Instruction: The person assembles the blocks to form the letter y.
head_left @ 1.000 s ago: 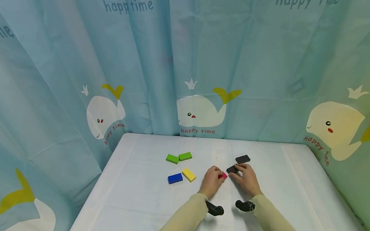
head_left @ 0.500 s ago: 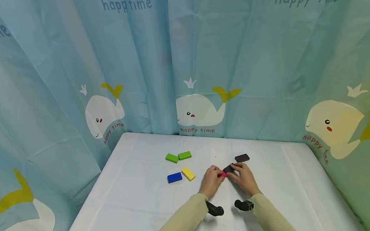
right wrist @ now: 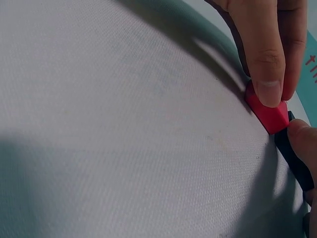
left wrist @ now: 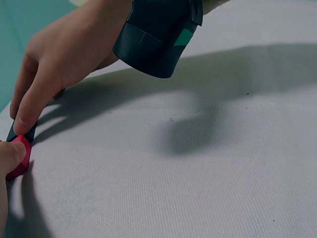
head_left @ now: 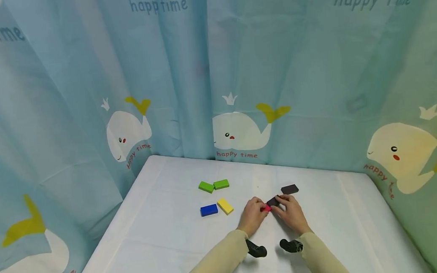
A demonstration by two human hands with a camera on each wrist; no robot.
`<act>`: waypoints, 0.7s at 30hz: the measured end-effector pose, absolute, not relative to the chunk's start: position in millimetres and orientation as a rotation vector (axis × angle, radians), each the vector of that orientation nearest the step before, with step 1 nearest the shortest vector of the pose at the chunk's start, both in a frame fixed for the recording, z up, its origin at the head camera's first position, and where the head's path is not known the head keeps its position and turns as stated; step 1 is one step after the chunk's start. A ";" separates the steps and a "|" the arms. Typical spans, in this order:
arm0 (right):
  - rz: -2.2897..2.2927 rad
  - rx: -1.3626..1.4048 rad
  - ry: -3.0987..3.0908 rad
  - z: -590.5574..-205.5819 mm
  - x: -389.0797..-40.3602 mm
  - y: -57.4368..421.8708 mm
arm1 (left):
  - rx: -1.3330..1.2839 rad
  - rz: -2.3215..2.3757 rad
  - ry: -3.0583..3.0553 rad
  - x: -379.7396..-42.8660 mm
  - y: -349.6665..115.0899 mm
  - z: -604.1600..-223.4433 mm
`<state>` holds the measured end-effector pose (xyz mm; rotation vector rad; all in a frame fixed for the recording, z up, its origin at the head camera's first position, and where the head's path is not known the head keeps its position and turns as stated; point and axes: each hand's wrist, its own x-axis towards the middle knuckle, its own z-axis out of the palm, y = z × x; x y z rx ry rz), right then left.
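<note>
Left hand (head_left: 252,216) pinching pink block (head_left: 268,208), right hand (head_left: 294,214) pinching black block (head_left: 272,202) against it, second black block (head_left: 290,189) toward far edge of counter (head_left: 164,225), green blocks (head_left: 221,184) toward far-left corner

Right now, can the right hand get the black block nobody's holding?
Probably yes: the loose black block lies just beyond the right hand, with nothing seen between them. But that hand's grip is on the other black block, so it would likely need to let go first.
</note>
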<state>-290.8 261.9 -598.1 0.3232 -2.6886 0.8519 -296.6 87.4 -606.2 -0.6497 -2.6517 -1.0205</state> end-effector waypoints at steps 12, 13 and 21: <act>0.852 0.336 -2.695 -598.1 -289.9 264.1 | -0.651 -0.982 -2.632 -296.2 89.0 -606.0; 0.853 0.335 -2.703 -598.0 -289.8 264.0 | -0.654 -0.972 -2.626 -296.1 88.9 -605.7; 0.869 0.345 -2.723 -596.7 -288.3 263.1 | -0.653 -0.964 -2.627 -295.4 88.3 -604.0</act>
